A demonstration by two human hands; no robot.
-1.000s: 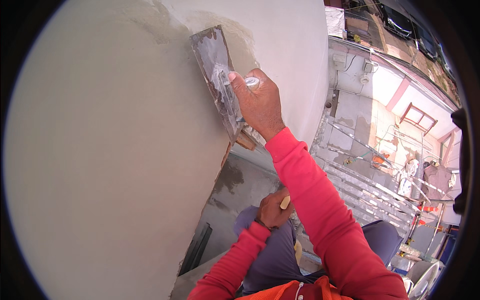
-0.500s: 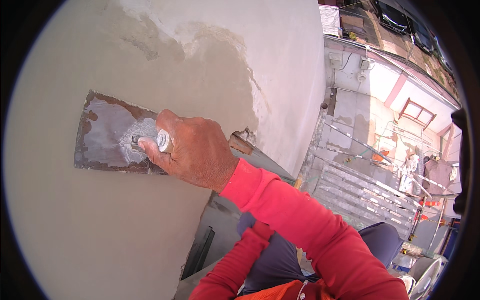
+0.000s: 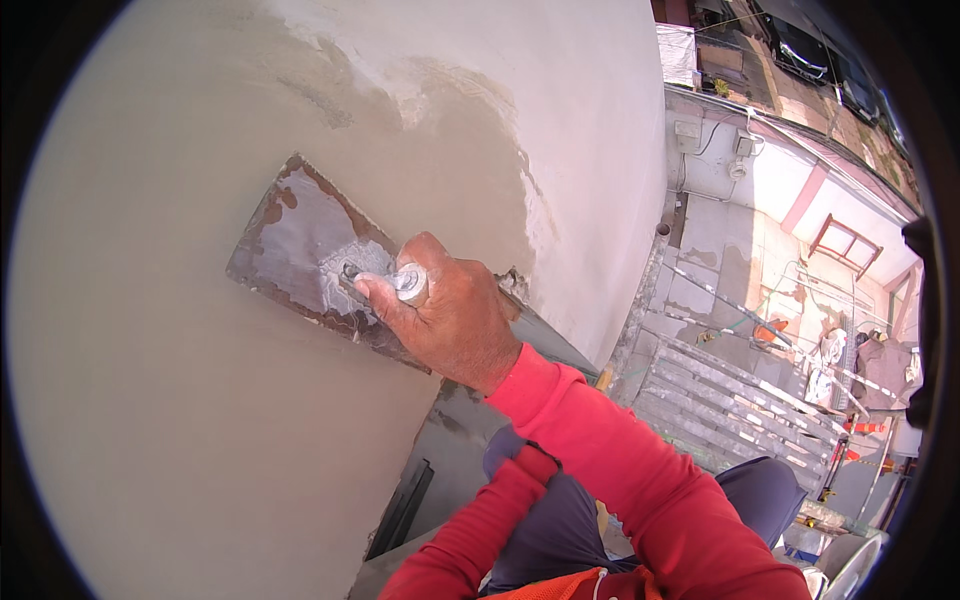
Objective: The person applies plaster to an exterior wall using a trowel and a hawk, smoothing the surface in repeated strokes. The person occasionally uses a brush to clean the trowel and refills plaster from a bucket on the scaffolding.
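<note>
My right hand [image 3: 455, 310] is closed round the handle of a plastering trowel [image 3: 300, 235]. The trowel's flat rectangular blade lies against the wall, tilted down to the right. Grey-white plaster and brown rust patches mark the blade, with a thicker smear round the handle mount. Under and around it spreads smooth, beige-grey wet plaster [image 3: 200, 420]. My left forearm [image 3: 475, 525], in a red sleeve, reaches up from the lower edge. Its hand is hidden behind my right forearm [image 3: 620, 450].
Paler wall [image 3: 590, 120] borders the wet plaster at upper right. A grey ledge [image 3: 450, 430] runs beside the plaster's lower right edge. Farther right are a slatted scaffold platform [image 3: 735, 400], metal poles and a wooden frame [image 3: 845, 245] far below. A pale bucket [image 3: 855, 560] stands at lower right.
My right hand has moved the trowel to the right across the plaster. The blade has turned clockwise, so its right end now points lower. My left arm has hardly moved.
</note>
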